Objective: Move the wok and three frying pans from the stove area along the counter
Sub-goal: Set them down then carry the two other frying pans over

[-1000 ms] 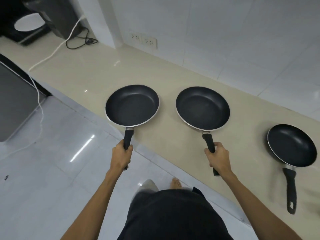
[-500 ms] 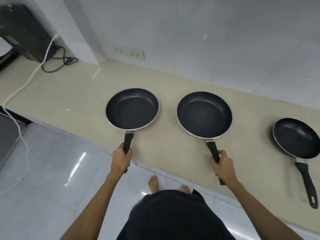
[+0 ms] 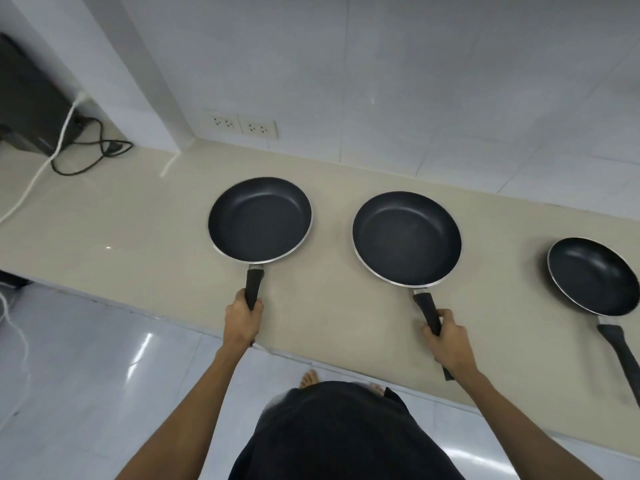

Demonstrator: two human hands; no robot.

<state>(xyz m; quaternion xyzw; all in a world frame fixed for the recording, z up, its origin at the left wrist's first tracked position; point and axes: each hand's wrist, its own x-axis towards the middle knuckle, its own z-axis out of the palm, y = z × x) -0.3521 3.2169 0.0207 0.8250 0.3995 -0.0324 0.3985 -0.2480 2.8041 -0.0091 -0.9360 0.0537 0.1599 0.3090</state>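
Three black non-stick frying pans with silver rims lie on the beige counter (image 3: 138, 230). My left hand (image 3: 242, 318) grips the black handle of the left frying pan (image 3: 259, 220). My right hand (image 3: 448, 342) grips the handle of the middle frying pan (image 3: 407, 237). The right frying pan (image 3: 594, 275) sits apart at the right edge of view, its handle pointing toward the counter's front edge, with no hand on it. No wok is in view.
A white tiled wall with two sockets (image 3: 240, 124) runs behind the counter. At far left stand a black appliance (image 3: 24, 112), a coiled black cord (image 3: 93, 150) and a white cable (image 3: 38, 174). A pale tiled floor (image 3: 86, 393) lies below the counter edge.
The view has swung right and the stove has left the frame. Both held pans have travelled along the counter and now sit over it, nearer the wall.
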